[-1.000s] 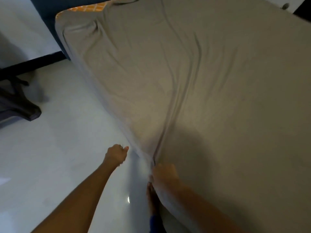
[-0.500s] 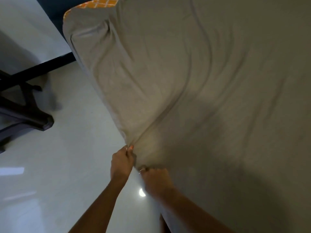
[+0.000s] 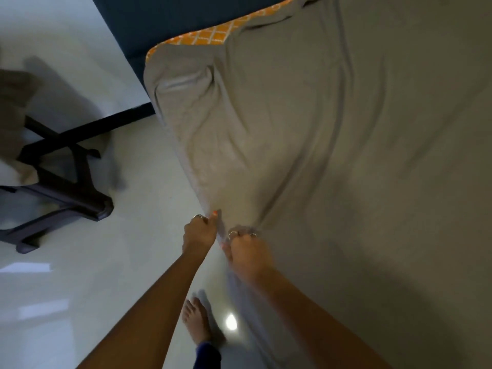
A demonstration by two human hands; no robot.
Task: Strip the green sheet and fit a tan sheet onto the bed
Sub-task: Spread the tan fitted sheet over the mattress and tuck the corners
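Sheet position: the tan sheet (image 3: pixel 332 145) is spread over the bed (image 3: pixel 202 37), filling the centre and right of the frame; the side edge runs from the upper-left corner down to the lower centre.
Hands: both are closed on the sheet's side edge at the lower centre; the left hand (image 3: pixel 199 231) pinches it just left of the right hand (image 3: pixel 249 253), the two nearly touching.
Key relation: the sheet stretches up and to the right from the hands, and taut folds fan from the grip toward the top of the frame.
Nearer hand: the left hand is nearer the far corner at the upper left.
Long axis: the visible side edge is taken as the long axis, running diagonally from upper left to lower centre.
Far corner: an orange patterned strip of mattress (image 3: pixel 213 35) is left uncovered at the upper centre.
Judgement: the edge probably needs to be drawn down over the side; the green sheet is not seen.
Floor: a bare foot (image 3: pixel 195 319) stands on the pale floor (image 3: pixel 80 262) beside the bed.
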